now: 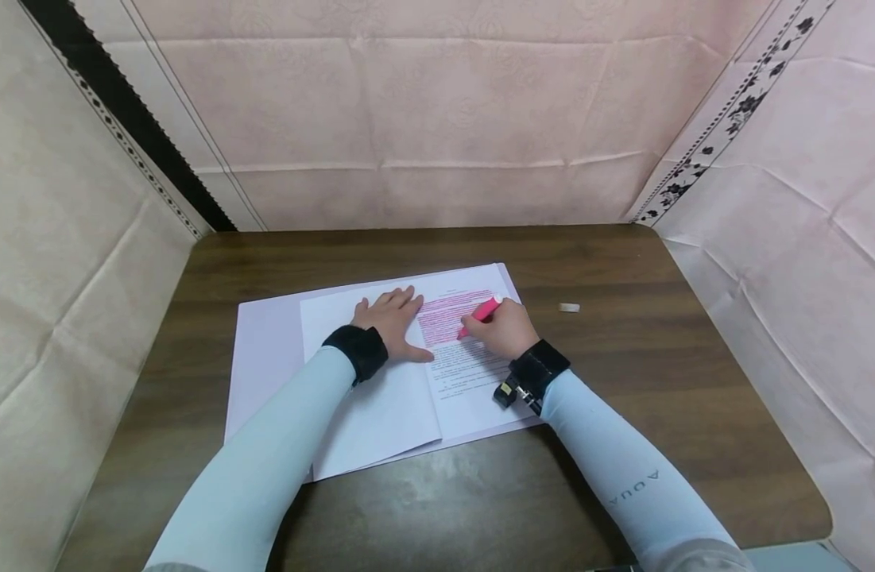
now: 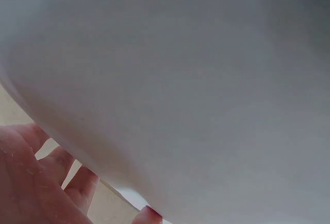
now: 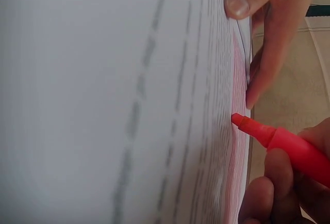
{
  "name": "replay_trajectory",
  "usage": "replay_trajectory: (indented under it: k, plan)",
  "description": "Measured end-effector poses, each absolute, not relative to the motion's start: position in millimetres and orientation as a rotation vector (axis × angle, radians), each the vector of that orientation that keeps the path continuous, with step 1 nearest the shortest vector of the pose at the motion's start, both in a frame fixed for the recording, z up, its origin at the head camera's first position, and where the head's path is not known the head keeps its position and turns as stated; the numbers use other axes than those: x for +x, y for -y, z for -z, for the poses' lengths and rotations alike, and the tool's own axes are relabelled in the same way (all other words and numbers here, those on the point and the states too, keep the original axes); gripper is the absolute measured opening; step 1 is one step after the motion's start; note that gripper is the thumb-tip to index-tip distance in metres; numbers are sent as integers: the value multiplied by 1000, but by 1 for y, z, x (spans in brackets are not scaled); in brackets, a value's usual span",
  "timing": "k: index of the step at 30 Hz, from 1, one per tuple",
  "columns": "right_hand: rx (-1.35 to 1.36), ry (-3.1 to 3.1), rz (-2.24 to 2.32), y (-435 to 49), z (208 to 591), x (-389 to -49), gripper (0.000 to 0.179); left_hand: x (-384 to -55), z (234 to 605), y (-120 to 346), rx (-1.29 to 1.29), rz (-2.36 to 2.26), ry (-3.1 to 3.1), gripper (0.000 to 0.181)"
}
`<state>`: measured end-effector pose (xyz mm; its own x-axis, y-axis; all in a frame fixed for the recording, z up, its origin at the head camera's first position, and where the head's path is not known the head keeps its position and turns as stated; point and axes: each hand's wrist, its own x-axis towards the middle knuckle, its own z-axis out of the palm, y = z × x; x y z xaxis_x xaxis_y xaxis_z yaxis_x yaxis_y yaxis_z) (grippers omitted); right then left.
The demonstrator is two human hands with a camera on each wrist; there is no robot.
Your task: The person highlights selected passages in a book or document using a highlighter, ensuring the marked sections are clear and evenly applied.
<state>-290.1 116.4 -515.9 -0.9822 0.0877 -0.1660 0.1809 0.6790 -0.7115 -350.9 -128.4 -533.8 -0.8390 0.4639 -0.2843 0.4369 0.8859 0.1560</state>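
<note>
In the head view a pink highlighter (image 1: 483,310) is pinched by my right hand (image 1: 510,330). Its chisel tip touches the right-hand page (image 1: 473,389), where the upper printed lines carry pink marking and the lower ones stay plain. The right wrist view shows the highlighter (image 3: 296,152) close up, tip against the page beside the pink lines. My left hand (image 1: 392,322) rests with spread fingers on the blank left-hand page (image 1: 373,413), thumb reaching toward the fold. The left wrist view has mostly blurred white paper (image 2: 180,95), with part of the left hand (image 2: 46,177) below it.
A small white cap-like piece (image 1: 569,307) lies on the brown wooden table (image 1: 623,381), right of the papers. A pale lilac cover or sheet (image 1: 265,357) shows beneath the pages. Light patterned cloth (image 1: 444,119) hangs behind and at both sides.
</note>
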Motion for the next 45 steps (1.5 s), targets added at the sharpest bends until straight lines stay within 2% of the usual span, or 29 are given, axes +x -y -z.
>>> replay_trajectory:
  k: [26,36,45]
  plan:
    - [382,-2773,1177,-166,516,-294,44,-350,533,128,674,-110,-2738,126]
    - [390,-2808,1184,-184,514,-292,33,-350,532,127,681,-106,-2744,126]
    - [436,-2796,1174,-194,514,-292,33,-350,536,128,688,-116,-2745,126]
